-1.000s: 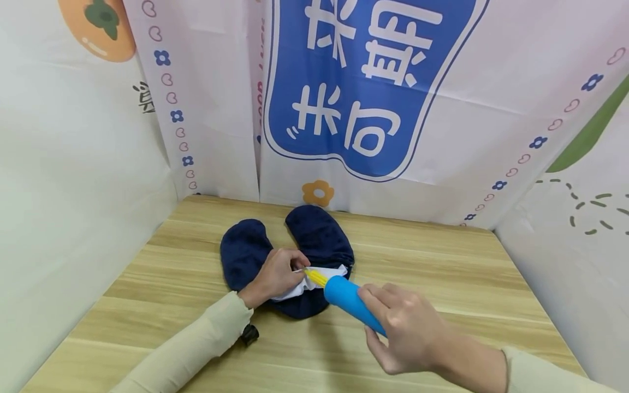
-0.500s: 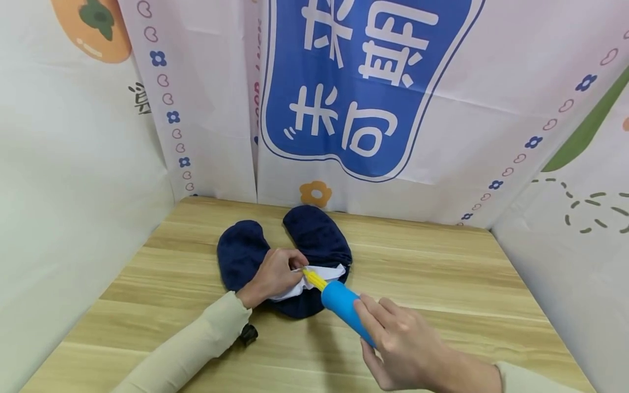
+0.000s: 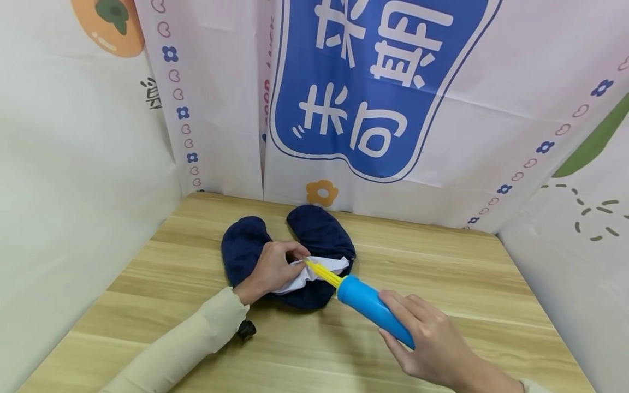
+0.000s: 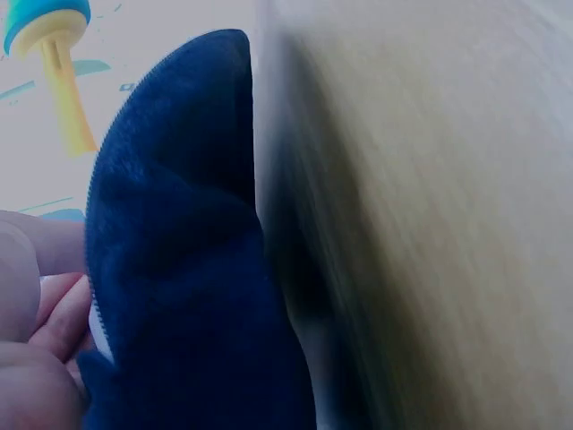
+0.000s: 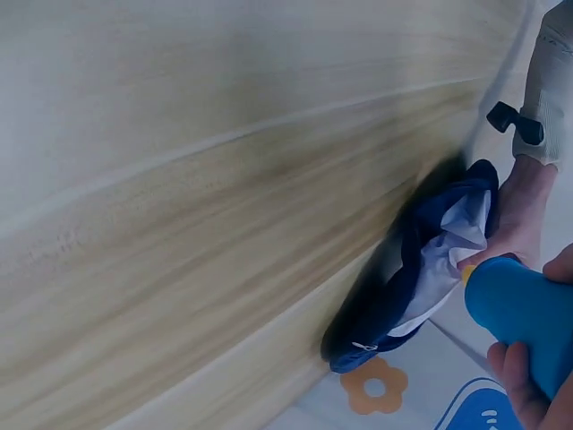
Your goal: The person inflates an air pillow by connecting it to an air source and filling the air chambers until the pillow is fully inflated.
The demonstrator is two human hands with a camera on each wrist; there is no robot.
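Observation:
A navy U-shaped neck pillow (image 3: 314, 226) lies on the table, its zipped cover (image 4: 179, 242) parted along the near curve. White inner lining (image 3: 300, 281) shows through the gap. My left hand (image 3: 272, 270) pinches this lining at the tip of a hand pump's yellow nozzle (image 3: 326, 273); the fingers hide the exact joint. My right hand (image 3: 432, 341) grips the pump's blue barrel (image 3: 373, 308), which slants from the pillow down to the right. In the right wrist view, the blue barrel (image 5: 519, 309) points at the white lining (image 5: 443, 260).
The wood-grain table (image 3: 442, 273) carries the pillow near its back edge. Printed white sheets (image 3: 491, 109) hang behind and at both sides. A small black wrist-camera piece (image 3: 247, 330) sits under the left cuff.
The right hand and blue barrel have shifted right, away from the pillow, and more of the yellow part shows. The left hand stays at the lining, slightly higher in view.

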